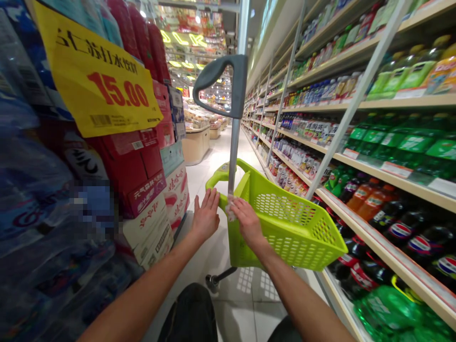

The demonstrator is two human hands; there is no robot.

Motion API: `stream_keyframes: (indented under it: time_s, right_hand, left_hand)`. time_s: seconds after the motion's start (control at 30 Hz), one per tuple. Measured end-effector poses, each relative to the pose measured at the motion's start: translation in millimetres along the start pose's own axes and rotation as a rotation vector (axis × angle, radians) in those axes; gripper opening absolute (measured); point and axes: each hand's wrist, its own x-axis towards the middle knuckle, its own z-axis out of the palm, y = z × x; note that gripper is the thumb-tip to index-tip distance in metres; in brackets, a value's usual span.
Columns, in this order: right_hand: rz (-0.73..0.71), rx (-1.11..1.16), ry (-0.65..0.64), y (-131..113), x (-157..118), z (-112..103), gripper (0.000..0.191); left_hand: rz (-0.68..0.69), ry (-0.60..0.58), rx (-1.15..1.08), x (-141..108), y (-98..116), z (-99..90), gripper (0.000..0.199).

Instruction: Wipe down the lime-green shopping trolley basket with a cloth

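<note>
A lime-green shopping basket (299,247) with perforated sides sits on a wheeled trolley frame, tilted to the right. A grey metal pole (234,152) rises past its near-left rim to a dark grey loop handle (239,85). My left hand (206,216) is open, its fingers stretched flat at the basket's left corner; whether they press on the rim I cannot tell. In my right hand (246,221), the closed fingers pinch a crumpled whitish wipe (231,207) against the rim beside the pole. The right thumb is mostly hidden.
Shelves of bottled drinks (409,137) line the right side. Stacked drink cartons (142,161) and wrapped bottles (35,213) stand close on the left, under a yellow price sign (99,76). A tiled aisle (238,145) runs ahead past a display counter (195,145).
</note>
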Motion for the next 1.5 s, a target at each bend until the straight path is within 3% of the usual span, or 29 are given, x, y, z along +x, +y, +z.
stream_keyframes:
  time_s: [0.1,0.17,0.3,0.37,0.43,0.5,0.67,0.73,0.8,0.87,0.93,1.0,1.07,1.23,1.3,1.4,1.5]
  right_hand:
    - [0.066,-0.035,0.017,4.9,7.7,8.7,0.036]
    - [0.107,-0.055,-0.003,17.2,-4.2,2.9,0.034]
    - [0.265,-0.125,-0.073,64.2,-64.1,-49.5,0.034]
    - [0.432,-0.215,-0.046,86.4,-94.7,-78.7,0.040]
    - [0.578,-0.282,0.007,94.6,-108.4,-92.0,0.043]
    - [0.620,-0.267,0.016,85.1,-100.0,-83.2,0.044]
    - [0.452,-0.251,-0.085,46.2,-45.6,-28.1,0.045]
    - [0.410,-0.274,-0.114,53.5,-49.4,-30.9,0.044]
    - [0.373,-0.266,-0.135,77.6,-76.3,-56.9,0.044]
    - [0.377,-0.289,-0.140,110.9,-114.8,-98.4,0.047]
    - [0.467,-0.389,-0.107,141.0,-147.3,-139.7,0.049]
    - [0.568,-0.473,-0.027,155.7,-159.9,-162.3,0.046]
    - [0.593,-0.454,0.010,149.6,-149.4,-155.0,0.045]
    - [0.327,-0.254,-0.126,89.0,-78.0,-65.8,0.050]
    - [0.290,-0.253,-0.174,77.5,-63.8,-49.1,0.052]
    - [0.261,-0.265,-0.239,94.5,-81.0,-68.0,0.050]
    - [0.313,-0.333,-0.267,137.6,-133.5,-124.7,0.049]
  left_hand:
    - [0.014,0.006,-0.011,0.8,1.3,0.0,0.066]
    - [0.016,0.014,-0.014,1.7,0.1,-0.3,0.066]
    - [0.006,0.013,-0.024,2.5,0.0,-0.3,0.063]
    - [-0.008,0.010,-0.037,2.5,5.5,0.0,0.063]
    - [-0.030,0.021,-0.043,2.7,15.5,0.5,0.063]
    - [-0.005,0.029,-0.042,3.2,27.7,1.4,0.062]
    - [0.085,0.033,-0.041,7.2,45.3,5.0,0.060]
    - [0.088,0.041,-0.043,9.8,43.5,5.6,0.059]
    - [0.100,0.045,-0.052,11.7,40.2,5.5,0.057]
    - [0.109,0.051,-0.068,11.9,38.9,5.8,0.056]
    - [0.105,0.063,-0.088,10.5,41.4,7.2,0.056]
    - [0.084,0.086,-0.109,8.1,46.9,10.0,0.056]
    - [0.059,0.114,-0.126,5.9,52.4,13.1,0.056]
    - [0.078,0.135,-0.137,4.9,52.3,14.6,0.055]
    - [0.093,0.130,-0.133,5.9,47.6,12.9,0.054]
    - [0.083,0.140,-0.134,6.7,40.9,12.2,0.054]
    - [0.057,0.160,-0.145,6.3,38.0,14.9,0.054]
